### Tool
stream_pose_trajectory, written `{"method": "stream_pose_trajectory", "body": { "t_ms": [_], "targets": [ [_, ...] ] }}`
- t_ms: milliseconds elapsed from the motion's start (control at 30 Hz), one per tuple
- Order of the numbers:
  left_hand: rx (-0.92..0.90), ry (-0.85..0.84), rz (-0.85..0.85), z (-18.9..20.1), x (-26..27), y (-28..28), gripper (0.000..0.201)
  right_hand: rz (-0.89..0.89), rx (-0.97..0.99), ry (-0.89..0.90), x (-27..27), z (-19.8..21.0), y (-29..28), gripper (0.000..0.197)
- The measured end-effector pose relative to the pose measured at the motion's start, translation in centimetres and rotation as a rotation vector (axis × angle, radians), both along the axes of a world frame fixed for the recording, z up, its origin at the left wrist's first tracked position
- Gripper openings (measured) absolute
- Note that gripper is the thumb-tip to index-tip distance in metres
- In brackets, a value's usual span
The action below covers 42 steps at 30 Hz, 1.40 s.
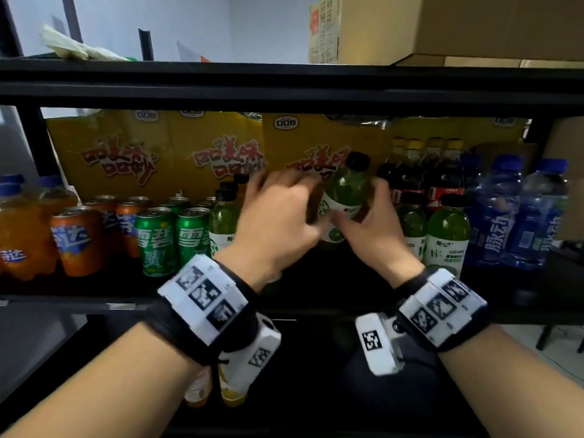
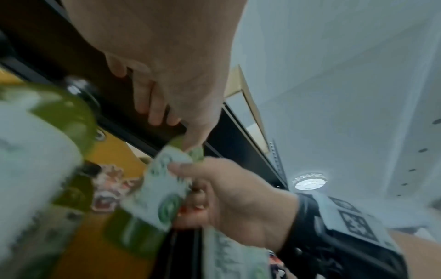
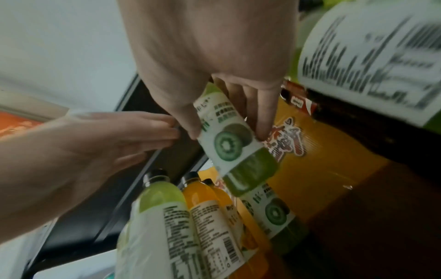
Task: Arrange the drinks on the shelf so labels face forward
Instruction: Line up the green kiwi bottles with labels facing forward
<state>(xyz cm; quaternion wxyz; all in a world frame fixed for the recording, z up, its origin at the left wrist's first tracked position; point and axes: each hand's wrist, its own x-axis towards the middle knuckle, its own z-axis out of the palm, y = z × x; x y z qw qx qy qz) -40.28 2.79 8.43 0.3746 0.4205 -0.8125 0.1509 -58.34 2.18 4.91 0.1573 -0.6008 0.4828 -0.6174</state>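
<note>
Wrist-strapped right hand pinches green kiwi-drink plastic bottle with black cap at white label; left hand open beside it. Bottle tilted above black metal shelf. Likely full, heavy, slick; grip label band.
</note>
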Motion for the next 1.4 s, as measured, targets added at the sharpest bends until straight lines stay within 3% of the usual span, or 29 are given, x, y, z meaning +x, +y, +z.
{"method": "stream_pose_trajectory", "body": {
  "t_ms": [133, 267, 467, 600, 733, 800, 867, 967, 1067, 1133, 1333, 1400],
  "targets": [
    [0.042, 0.068, 0.069, 2.6, 3.8, -2.3, 0.048, 0.003, 0.224, -0.072, 0.2, 0.5, -4.7, 0.072],
    [0.126, 0.003, 0.121, 1.2, 5.7, -3.8, 0.063, -0.051, 0.355, -0.100, -0.1, 0.5, -8.4, 0.078],
    [0.104, -0.080, 0.146, -0.4, 6.2, -4.7, 0.067, -0.109, 0.445, 0.012, 0.1, 0.3, -11.3, 0.051],
    [0.136, -0.025, 0.082, -0.5, 6.3, -4.8, 0.065, -0.106, 0.443, -0.010, 0.5, 0.3, -11.4, 0.055],
    [0.182, 0.346, -0.097, -0.6, 7.3, -4.8, 0.050, -0.091, 0.298, -0.162, 1.0, -0.3, -9.7, 0.051],
    [0.167, 0.423, -0.068, -0.7, 8.2, -4.8, 0.042, -0.134, 0.147, -0.251, 1.4, 0.1, -8.5, 0.050],
    [0.189, 0.372, 0.004, -0.7, 8.8, -4.9, 0.036, -0.169, 0.057, -0.302, 2.2, 0.7, -6.9, 0.046],
    [0.295, 0.264, 0.047, -0.4, 9.2, -5.0, 0.034, 0.007, 0.055, -0.169, 4.7, 1.5, -4.8, 0.025],
    [0.336, 0.240, 0.032, 0.0, 9.0, -5.1, 0.034, 0.219, 0.155, 0.136, 7.6, 2.2, -3.5, 0.046],
    [0.358, 0.301, 0.023, 0.1, 8.8, -4.5, 0.032, 0.220, 0.179, 0.293, 8.7, 2.3, -2.8, 0.045],
    [0.349, 0.368, -0.090, 1.0, 7.0, -4.1, 0.026, 0.147, 0.204, 0.235, 5.9, 2.8, -2.4, 0.023],
    [0.351, 0.349, -0.161, 1.6, 5.8, -3.8, 0.021, 0.151, 0.248, 0.189, 4.4, 3.2, -2.2, 0.026]
  ]
}}
